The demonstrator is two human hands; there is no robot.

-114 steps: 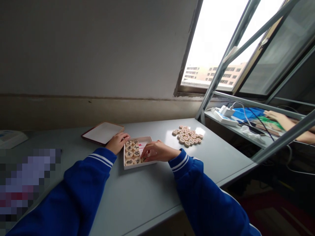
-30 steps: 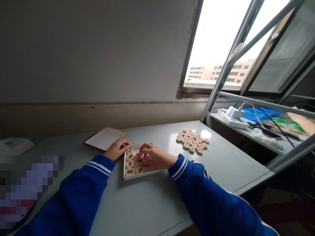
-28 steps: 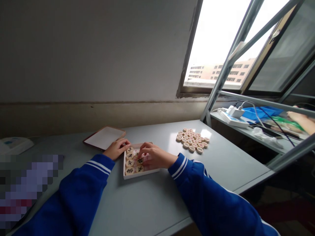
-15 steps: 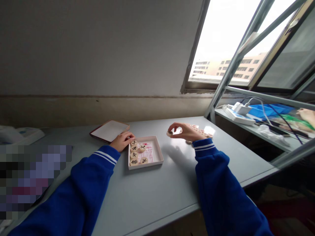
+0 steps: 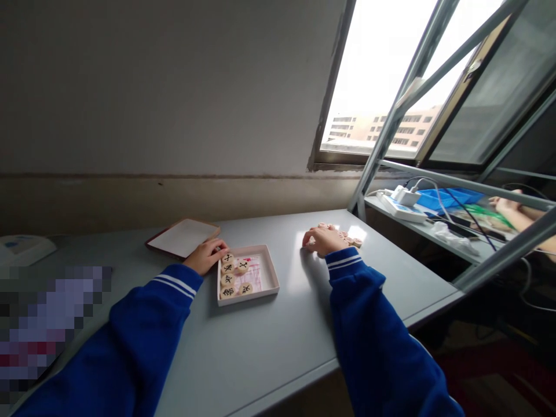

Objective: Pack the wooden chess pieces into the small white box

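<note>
On the worktop (image 5: pixel 260 341), the left hand (image 5: pixel 205 256) rests unclenched against the open box (image 5: pixel 256 296) holding black-marked discs (image 5: pixel 227 280); the right hand (image 5: pixel 323 240) covers part of the outside pile (image 5: pixel 355 242), its grip hidden.

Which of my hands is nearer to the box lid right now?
Left. Your left hand is right beside the box lid, at its near right corner; your right hand is across the open box, at the pile of pieces.

From the person's head, one camera looks forward and down over the nearby desk (image 5: pixel 260 341) toward the wall (image 5: pixel 174 87).
</note>
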